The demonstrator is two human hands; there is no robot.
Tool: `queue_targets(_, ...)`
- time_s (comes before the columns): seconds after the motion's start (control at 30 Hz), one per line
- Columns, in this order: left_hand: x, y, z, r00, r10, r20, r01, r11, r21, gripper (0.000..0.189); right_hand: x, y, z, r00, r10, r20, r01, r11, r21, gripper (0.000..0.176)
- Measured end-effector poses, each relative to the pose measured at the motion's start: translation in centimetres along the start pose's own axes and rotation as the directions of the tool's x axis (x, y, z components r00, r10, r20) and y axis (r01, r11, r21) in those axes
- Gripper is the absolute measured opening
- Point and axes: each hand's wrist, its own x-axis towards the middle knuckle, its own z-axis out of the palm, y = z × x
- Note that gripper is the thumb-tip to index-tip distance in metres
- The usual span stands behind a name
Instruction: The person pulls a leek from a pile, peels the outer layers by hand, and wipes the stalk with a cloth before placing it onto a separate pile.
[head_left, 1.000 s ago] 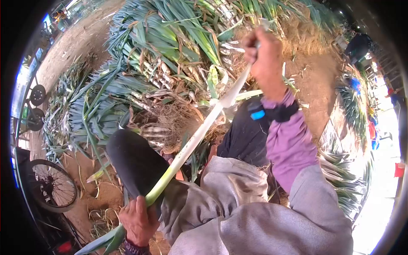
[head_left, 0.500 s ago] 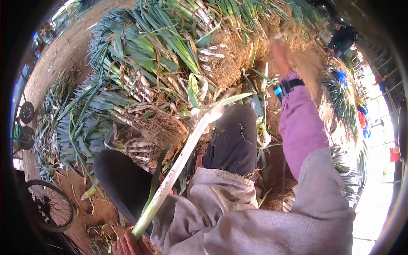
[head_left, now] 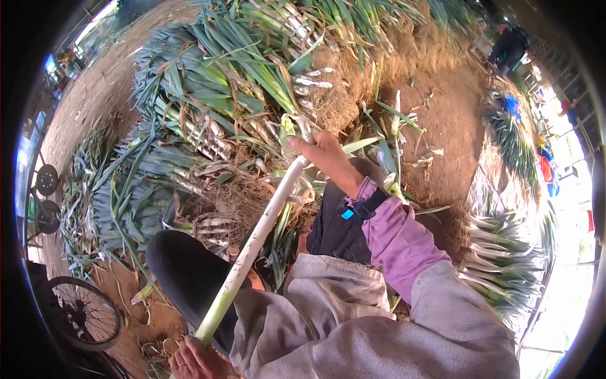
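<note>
A long leek with a white stalk and a green lower part slants across my lap. At the bottom of the view my left hand is wrapped round its green part. My right hand, at the end of a purple sleeve with a watch, is closed at the stalk's upper end. Just beyond that hand lies a heap of leeks with green leaves, white stalks and brown roots. What lies inside the right fingers is partly hidden.
Trimmed-looking leeks lie in a row at the right. Brown soil with leaf scraps shows between them and the heap. A wheel is at the lower left. Another person bends over at the upper right.
My right hand has come back from the upper right, down and left to the stalk's upper end, and closed there. The left hand keeps its hold.
</note>
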Motion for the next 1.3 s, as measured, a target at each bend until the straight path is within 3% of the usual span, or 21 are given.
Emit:
queue_targets(0.07,-0.1,0.5,-0.3,1.0,-0.005,0.011,0.005,1.0,0.013,0.014,-0.3,-0.5,1.5,0.957,-0.187,-0.223,0.109,0.941,-0.321,0.052)
queue_targets(0.1,0.1,0.7,-0.4,1.0,0.0,-0.001,0.0,1.0,-0.008,0.014,-0.2,0.1,2.5,0.87,-0.375,-0.32,0.219,0.876,-0.43,0.046)
queue_targets(0.2,0.3,1.0,-0.8,1.0,0.008,-0.02,-0.009,0.995,-0.098,0.016,1.4,0.9,2.7,0.861,-0.36,-0.36,0.236,0.909,-0.344,0.045)
queue_targets(0.23,0.2,0.9,-1.1,0.999,0.025,-0.039,-0.03,0.991,-0.129,0.017,2.7,1.6,1.6,0.906,-0.337,-0.258,0.182,0.857,-0.482,0.039)
queue_targets(0.27,-0.2,0.9,-1.4,0.997,0.047,-0.055,-0.055,0.985,-0.162,0.019,3.2,1.3,0.5,0.842,-0.475,-0.258,0.215,0.732,-0.647,0.036)
queue_targets(0.3,-1.8,0.5,-1.2,0.994,-0.023,0.107,0.044,0.979,-0.199,0.025,4.8,2.2,-1.3,0.836,-0.469,-0.283,0.146,0.689,-0.71,0.035)
queue_targets(0.37,-2.0,-0.7,-0.8,0.999,-0.042,0.01,0.043,0.986,-0.159,0.026,8.2,5.4,-6.7,0.881,-0.079,-0.467,-0.256,0.749,-0.611,0.034)
queue_targets(0.4,-2.3,-1.0,-0.9,0.997,-0.067,-0.029,0.063,0.989,-0.132,0.027,9.2,6.3,-8.2,0.895,0.063,-0.442,-0.346,0.724,-0.596,0.034)
queue_targets(0.43,-1.1,-1.1,-0.9,0.99,-0.031,-0.14,0.012,0.991,-0.13,0.02,10.1,9.9,-9.9,0.963,-0.217,-0.159,0.013,0.627,-0.779,0.041)
queue_targets(0.47,-1.1,-1.3,-0.4,0.993,-0.031,-0.116,0.019,0.994,-0.103,0.024,8.6,7.9,-10.6,0.991,-0.13,0.022,0.097,0.609,-0.787,0.046)
queue_targets(0.53,-1.9,-1.7,1.2,0.998,-0.038,-0.052,0.035,0.998,-0.042,0.033,7.6,6.0,-9.8,0.987,-0.081,0.141,0.161,0.603,-0.781,0.059)
queue_targets(0.57,-1.8,-1.7,1.6,0.999,-0.03,-0.036,0.031,0.999,0.015,0.033,6.1,2.4,-8.6,0.998,-0.042,0.036,0.054,0.598,-0.8,0.065)
queue_targets(0.67,-0.1,-2.1,1.8,0.99,0.052,-0.128,-0.039,0.994,0.101,0.026,2.9,-1.8,-7.5,0.93,-0.324,0.173,0.367,0.808,-0.461,0.071)
queue_targets(0.73,0.2,-2.3,2.0,0.985,0.062,-0.161,-0.04,0.99,0.134,0.025,0.7,-5.2,-7.4,0.798,-0.488,0.354,0.551,0.829,-0.099,0.07)
queue_targets(0.77,0.4,-2.4,2.1,0.981,0.069,-0.179,-0.042,0.988,0.149,0.024,0.0,-6.3,-7.6,0.709,-0.577,0.406,0.595,0.798,0.096,0.069)
queue_targets(0.87,0.7,-2.9,2.3,0.973,0.086,-0.213,-0.044,0.98,0.195,0.024,-0.6,-7.0,-8.3,0.657,-0.516,0.549,0.493,0.846,0.204,0.074)
queue_targets(0.9,0.8,-2.9,2.0,0.975,0.067,-0.211,-0.028,0.983,0.182,0.024,-0.7,-7.0,-8.4,0.653,-0.518,0.552,0.579,0.812,0.077,0.062)
queue_targets(1.0,1.4,-3.5,2.0,0.965,0.066,-0.253,-0.028,0.988,0.152,0.025,-0.6,-6.5,-9.0,0.692,-0.375,0.617,0.6,0.774,-0.203,0.047)
queue_targets(1.03,1.4,-3.7,2.3,0.963,0.061,-0.263,-0.018,0.986,0.164,0.025,-1.1,-6.3,-9.0,0.737,-0.409,0.538,0.591,0.776,-0.22,0.031)
queue_targets(1.17,2.3,-4.3,3.2,0.946,0.057,-0.318,-0.038,0.997,0.067,0.025,-2.3,-6.8,-10.2,0.78,-0.386,0.492,0.508,0.85,-0.139,0.02)
queue_targets(1.3,2.5,-4.3,4.3,0.945,0.023,-0.326,-0.033,0.999,-0.024,0.028,-3.1,-6.8,-10.9,0.83,-0.327,0.451,0.432,0.889,-0.152,0.022)
